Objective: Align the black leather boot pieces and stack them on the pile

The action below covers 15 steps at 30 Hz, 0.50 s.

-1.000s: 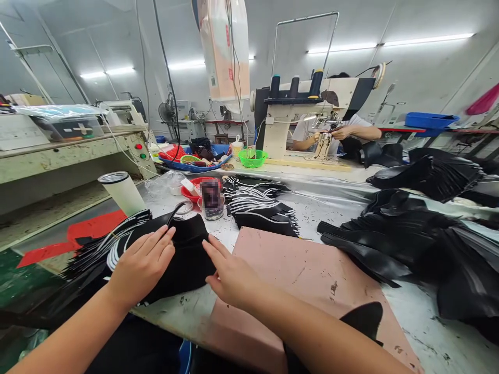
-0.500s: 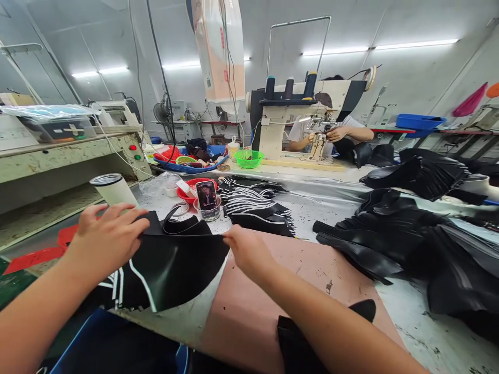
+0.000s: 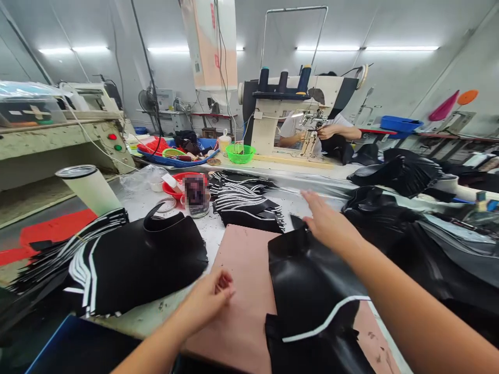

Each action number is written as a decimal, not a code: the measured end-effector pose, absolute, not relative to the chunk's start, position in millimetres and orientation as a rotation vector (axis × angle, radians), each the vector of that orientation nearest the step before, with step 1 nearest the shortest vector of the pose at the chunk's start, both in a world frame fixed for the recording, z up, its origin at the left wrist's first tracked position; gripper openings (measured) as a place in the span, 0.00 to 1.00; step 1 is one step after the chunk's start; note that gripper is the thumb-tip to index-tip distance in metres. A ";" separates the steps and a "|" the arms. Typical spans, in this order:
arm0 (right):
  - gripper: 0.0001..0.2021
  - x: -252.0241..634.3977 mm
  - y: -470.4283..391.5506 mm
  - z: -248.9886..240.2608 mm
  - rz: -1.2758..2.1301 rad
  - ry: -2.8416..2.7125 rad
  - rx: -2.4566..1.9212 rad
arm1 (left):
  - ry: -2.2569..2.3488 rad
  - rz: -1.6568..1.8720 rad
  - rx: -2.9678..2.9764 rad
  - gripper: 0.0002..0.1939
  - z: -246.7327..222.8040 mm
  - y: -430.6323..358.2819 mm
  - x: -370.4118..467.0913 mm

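My right hand (image 3: 331, 223) has its fingers stretched out, over the far edge of a black leather piece (image 3: 312, 265); whether it touches is unclear. That piece has one white strip along its near edge and lies on the pink board (image 3: 249, 270), partly over another black piece (image 3: 323, 350). My left hand (image 3: 208, 301) is above the board's left part, fingers loosely curled with a gap to the thumb and nothing visible in them. Left of it lies a stack of black pieces with white edges (image 3: 144, 259), a curled black strip (image 3: 163, 221) on top.
Behind the board lie white-striped black pieces (image 3: 249, 205), a phone (image 3: 196, 191) and a red bowl (image 3: 171, 195). A tumbler (image 3: 86, 189) leans at left. Black leather heaps (image 3: 440, 259) fill the right. A co-worker's hands (image 3: 325, 131) are at a sewing machine (image 3: 265, 130) beyond.
Both hands have moved right from the left stack, where they held a black piece's edge. A black piece with a white strip now lies on the board, and the hands are off the stack.
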State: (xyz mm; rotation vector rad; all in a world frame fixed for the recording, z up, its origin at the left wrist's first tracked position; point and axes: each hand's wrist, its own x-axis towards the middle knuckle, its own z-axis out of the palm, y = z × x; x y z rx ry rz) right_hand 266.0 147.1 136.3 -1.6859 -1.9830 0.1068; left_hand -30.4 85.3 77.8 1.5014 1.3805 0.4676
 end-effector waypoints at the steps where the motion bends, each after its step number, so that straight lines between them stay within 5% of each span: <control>1: 0.26 262.3 128.9 133.8 0.116 -2.117 -1.648 | 1.325 0.433 1.373 0.14 67.4 74.0 -22.9; 6: 0.28 246.4 50.9 103.6 0.391 -2.877 -1.193 | 1.131 0.381 0.930 0.27 44.6 30.9 -2.2; 15: 0.14 223.9 49.9 64.4 0.096 -2.417 -0.863 | 1.124 0.675 0.673 0.23 57.8 58.0 30.0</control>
